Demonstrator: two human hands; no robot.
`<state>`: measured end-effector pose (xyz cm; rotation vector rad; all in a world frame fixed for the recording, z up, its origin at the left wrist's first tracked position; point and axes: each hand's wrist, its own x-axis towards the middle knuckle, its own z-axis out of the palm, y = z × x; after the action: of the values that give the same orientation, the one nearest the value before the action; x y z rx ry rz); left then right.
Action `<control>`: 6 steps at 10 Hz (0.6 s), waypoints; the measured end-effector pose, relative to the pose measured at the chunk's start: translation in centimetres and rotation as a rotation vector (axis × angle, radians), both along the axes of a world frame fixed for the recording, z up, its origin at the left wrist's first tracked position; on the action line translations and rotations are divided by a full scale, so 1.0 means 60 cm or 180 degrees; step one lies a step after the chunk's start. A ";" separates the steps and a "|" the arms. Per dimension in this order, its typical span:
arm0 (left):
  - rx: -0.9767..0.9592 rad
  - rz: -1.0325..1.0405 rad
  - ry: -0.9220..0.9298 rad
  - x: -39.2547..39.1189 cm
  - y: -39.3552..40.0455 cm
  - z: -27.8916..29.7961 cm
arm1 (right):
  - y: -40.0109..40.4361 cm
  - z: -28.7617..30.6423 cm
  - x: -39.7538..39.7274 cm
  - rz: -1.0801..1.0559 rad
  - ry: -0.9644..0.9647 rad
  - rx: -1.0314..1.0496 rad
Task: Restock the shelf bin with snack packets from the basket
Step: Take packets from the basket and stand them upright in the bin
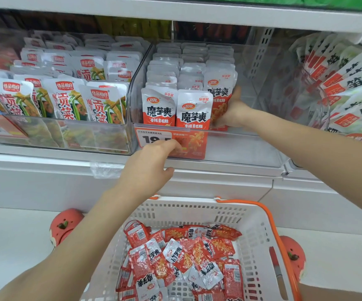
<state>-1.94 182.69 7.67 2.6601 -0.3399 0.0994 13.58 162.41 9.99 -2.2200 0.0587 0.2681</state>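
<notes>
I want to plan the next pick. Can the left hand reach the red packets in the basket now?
Probably yes. The left hand hovers open and holds nothing, in front of the price tag. The basket below is open on top, and nothing covers the red packets.

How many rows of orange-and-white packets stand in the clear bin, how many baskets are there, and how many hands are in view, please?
Packet rows in the clear bin: 3
Basket: 1
Hands, left hand and right hand: 2
Total: 6
</notes>
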 end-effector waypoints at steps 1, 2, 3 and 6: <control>0.0015 -0.0001 0.0014 -0.001 -0.001 0.000 | -0.019 -0.013 0.007 -0.0424 -0.0026 0.0090; 0.0034 0.0009 0.0010 -0.004 0.000 0.000 | -0.017 -0.012 0.021 -0.0455 -0.0370 -0.0215; 0.0016 0.0030 -0.0009 -0.005 0.002 0.000 | -0.009 -0.004 0.009 -0.0625 -0.0297 0.0568; 0.0050 -0.0012 -0.0032 -0.003 0.001 -0.004 | -0.015 -0.002 -0.008 0.0038 -0.0074 -0.0683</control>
<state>-2.09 182.77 7.44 2.6752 -0.3502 0.1095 13.10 161.54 9.87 -2.4367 0.0643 0.2524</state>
